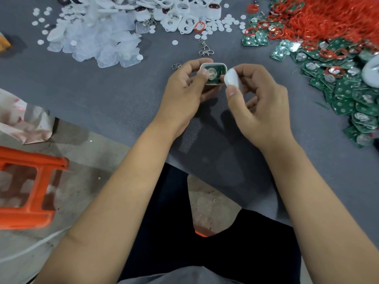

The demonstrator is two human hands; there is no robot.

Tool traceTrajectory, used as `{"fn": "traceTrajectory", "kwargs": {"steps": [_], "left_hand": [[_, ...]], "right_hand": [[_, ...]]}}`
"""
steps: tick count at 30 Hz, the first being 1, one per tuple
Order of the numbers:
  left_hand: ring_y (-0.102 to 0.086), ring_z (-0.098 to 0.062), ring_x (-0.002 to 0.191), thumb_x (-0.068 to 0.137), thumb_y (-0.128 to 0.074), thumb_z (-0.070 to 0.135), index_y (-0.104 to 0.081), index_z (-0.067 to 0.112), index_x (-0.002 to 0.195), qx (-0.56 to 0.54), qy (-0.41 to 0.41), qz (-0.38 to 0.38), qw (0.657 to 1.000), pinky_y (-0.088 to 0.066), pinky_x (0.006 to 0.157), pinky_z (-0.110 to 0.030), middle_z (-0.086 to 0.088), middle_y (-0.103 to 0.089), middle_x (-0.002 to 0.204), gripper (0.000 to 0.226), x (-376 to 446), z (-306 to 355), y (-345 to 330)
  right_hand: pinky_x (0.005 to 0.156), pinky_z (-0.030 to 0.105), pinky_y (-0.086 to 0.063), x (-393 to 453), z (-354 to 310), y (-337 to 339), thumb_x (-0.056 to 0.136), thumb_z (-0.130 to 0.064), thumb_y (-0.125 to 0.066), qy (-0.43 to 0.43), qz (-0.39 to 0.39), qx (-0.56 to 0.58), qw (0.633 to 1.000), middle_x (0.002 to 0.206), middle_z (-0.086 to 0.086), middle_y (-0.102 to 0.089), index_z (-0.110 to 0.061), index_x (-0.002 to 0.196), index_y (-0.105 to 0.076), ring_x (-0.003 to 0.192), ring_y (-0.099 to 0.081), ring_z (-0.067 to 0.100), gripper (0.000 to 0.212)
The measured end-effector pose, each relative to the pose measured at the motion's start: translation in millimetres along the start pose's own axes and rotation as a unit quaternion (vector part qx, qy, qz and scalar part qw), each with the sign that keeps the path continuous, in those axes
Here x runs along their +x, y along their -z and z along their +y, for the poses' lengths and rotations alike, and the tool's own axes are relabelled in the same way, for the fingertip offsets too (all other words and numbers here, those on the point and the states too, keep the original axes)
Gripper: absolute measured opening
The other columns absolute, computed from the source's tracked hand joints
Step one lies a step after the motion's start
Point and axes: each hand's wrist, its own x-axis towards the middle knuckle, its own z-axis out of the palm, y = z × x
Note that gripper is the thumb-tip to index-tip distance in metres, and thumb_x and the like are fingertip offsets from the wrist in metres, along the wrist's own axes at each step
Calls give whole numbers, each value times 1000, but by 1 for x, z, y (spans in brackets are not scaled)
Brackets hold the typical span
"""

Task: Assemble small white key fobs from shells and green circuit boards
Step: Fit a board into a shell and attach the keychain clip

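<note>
My left hand [184, 93] grips a white shell half [222, 66] above the grey table, thumb pressed on its edge. A green circuit board [214, 72] with a round silver disc lies inside that shell, face up. My right hand [258, 103] pinches a second white shell piece [231, 78] between thumb and fingers, held right beside the first shell and touching its right edge.
Green circuit boards [344, 95] are heaped at the right, with red loops [328, 21] behind them. Clear plastic pads [98, 37] and white shells [180, 15] pile at the back. Keyring clips [205, 49] lie mid-table. An orange stool [26, 187] stands at the left on the floor.
</note>
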Motion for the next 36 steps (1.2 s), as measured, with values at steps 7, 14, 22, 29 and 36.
{"fn": "traceTrajectory", "kwargs": {"steps": [7, 14, 22, 29, 36], "left_hand": [[-73, -15, 97, 108, -47, 1, -60, 5, 123, 4, 2, -7, 1000, -60, 84, -27, -10, -73, 109, 21, -1, 0, 0], [-72, -17, 102, 110, -45, 5, -62, 4, 124, 31, -17, -7, 999, -60, 90, -32, -10, -73, 111, 22, -2, -2, -1], [-71, -19, 107, 110, -44, 6, -60, 3, 127, 12, -10, -30, 999, -59, 93, -32, -11, -73, 115, 24, -1, -2, 3], [-74, -18, 99, 111, -29, 9, -60, 0, 124, -75, 44, -13, 996, -60, 87, -31, -12, -75, 108, 35, 1, 4, 0], [-74, -14, 95, 109, -31, 2, -62, 5, 122, -70, 64, -68, 993, -59, 85, -29, -5, -76, 103, 33, -2, 6, 0]], "right_hand": [[52, 20, -48, 1, -1, 0, 102, -32, -57, -2, 9, -3, 1000, 99, -20, -66, -14, 121, -65, 74, -67, 12, 27], [54, 30, -52, 1, 0, 2, 100, -33, -59, 3, 16, -7, 1000, 99, -13, -71, -15, 120, -67, 71, -67, 16, 28], [55, 38, -54, 1, -1, 2, 99, -33, -60, 5, 18, -16, 1000, 100, -12, -72, -14, 120, -68, 66, -66, 14, 30], [51, 31, -52, 0, -5, 7, 100, -26, -63, 27, 106, 41, 993, 102, -1, -74, -6, 120, -69, 76, -69, 10, 28], [56, 21, -49, 7, 1, 7, 95, -25, -74, 49, 104, -45, 992, 109, 7, -67, -4, 129, -69, 80, -62, 10, 41]]}}
